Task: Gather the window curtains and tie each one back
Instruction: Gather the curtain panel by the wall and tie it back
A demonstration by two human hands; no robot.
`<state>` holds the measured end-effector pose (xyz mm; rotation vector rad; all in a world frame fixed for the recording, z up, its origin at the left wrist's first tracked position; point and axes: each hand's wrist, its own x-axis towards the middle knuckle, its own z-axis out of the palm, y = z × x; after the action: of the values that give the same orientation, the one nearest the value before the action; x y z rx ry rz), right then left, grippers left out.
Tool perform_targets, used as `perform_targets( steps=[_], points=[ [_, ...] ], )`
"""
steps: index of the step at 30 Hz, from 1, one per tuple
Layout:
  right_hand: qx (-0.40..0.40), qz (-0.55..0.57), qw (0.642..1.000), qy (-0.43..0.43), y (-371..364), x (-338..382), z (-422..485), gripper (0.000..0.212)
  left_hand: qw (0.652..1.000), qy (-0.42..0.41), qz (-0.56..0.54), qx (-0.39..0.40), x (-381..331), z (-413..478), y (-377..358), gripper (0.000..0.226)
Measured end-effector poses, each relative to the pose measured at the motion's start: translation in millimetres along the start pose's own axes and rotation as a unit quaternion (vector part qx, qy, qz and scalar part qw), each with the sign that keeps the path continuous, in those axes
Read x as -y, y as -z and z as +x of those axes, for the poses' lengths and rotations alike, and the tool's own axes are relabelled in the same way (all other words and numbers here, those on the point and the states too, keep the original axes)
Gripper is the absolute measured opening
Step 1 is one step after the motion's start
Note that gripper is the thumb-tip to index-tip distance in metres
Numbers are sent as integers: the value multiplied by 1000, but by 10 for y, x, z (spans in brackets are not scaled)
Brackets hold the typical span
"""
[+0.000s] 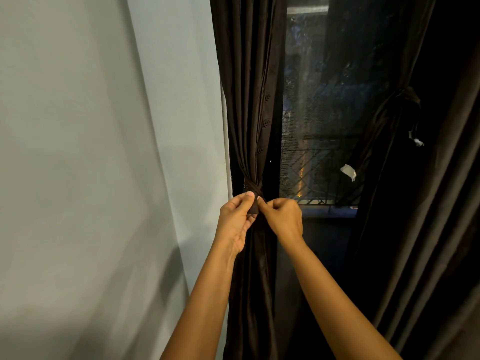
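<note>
The left curtain [246, 100] hangs at the window's [319, 100] left edge, just beside the wall [104, 152]; its folds are drawn into a narrow waist where a dark tie [251, 190] wraps round them; below the waist the cloth falls straight down between the forearms.

The left grip [237, 216] pinches a short free end of the tie between thumb and fingertips; the right grip [283, 216] is curled tight against the same spot and seems to pinch the other end, though its fingers hide that end. Both meet at the front of the bundle, touching it.

The right curtain [384, 141] across the pane is already bunched under a knot [407, 97]; so this looks like the closing step on the left one.

Judging by the deep soft pleats, the cloth is thick, limp and fairly heavy; it will not hold a shape by itself and will sag or spread if the band goes slack. The tie looks like the same soft fabric, thin and light; it bends anywhere, and a smooth weave may let a loose knot creep.

Best hold: each end near the wrap, pinched close to the knot and not at the tips, pulling the two apart level so the band bites into the waist; the bundle itself is better cupped round its full girth than plucked by one fold.
</note>
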<state>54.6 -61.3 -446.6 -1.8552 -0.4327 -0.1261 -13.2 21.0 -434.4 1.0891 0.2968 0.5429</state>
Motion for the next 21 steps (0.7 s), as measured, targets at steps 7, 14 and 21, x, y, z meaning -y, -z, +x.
perform_targets(
  steps=[7,14,21],
  points=[
    [9,37,999,-4,-25,8,47,35,1000,1,-5,-10,29,20,58,14],
    [66,23,994,85,78,15,74,19,1000,8,2,3,19,71,66,26],
    [2,74,996,51,-1,44,-28,8,999,-16,25,15,84,28,20,31]
  ],
)
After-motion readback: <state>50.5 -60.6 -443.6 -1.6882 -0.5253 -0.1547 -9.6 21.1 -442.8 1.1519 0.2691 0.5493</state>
